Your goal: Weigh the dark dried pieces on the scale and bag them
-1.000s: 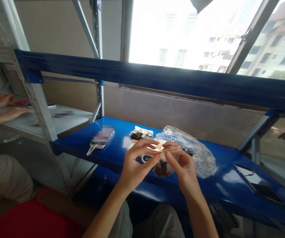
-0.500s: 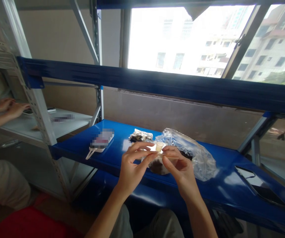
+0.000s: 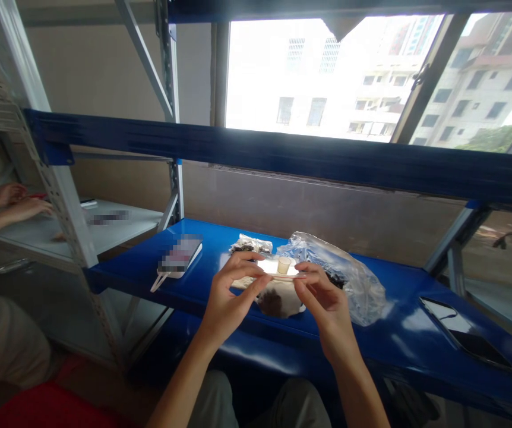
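Head view: a window point(image 3: 327, 77) formed the upper background, and a blue beam point(image 3: 260, 141) crossed the frame in front of it. Below the beam lay a blue shelf point(image 3: 211, 255). At left, a co-worker's hands point(image 3: 28, 208) were positioned at a neighbouring grey shelf point(image 3: 126, 224); their grip could not be determined.

A large clear bag point(image 3: 365, 291) with dark contents rested on the blue shelf, beyond and beside the right hand point(image 3: 329, 297). A black phone point(image 3: 465, 333) lay flat, well apart, at the right. A handset with a white strap point(image 3: 180, 255) lay at the left, its upper face obscured by pixelation.

The left hand point(image 3: 229, 297) pinched the left end of the top edge of a small bag point(image 3: 278, 299) between thumb and fingers. The right hand pinched the right end of the same edge. The small bag hung between both hands, above the front of the blue shelf, with dark contents visible inside. Whether its mouth was sealed could not be determined.

A foil packet point(image 3: 251, 244) lay behind the left hand. A small pale cup point(image 3: 283, 265) stood upright on a bright white surface, directly behind the small bag's top edge.
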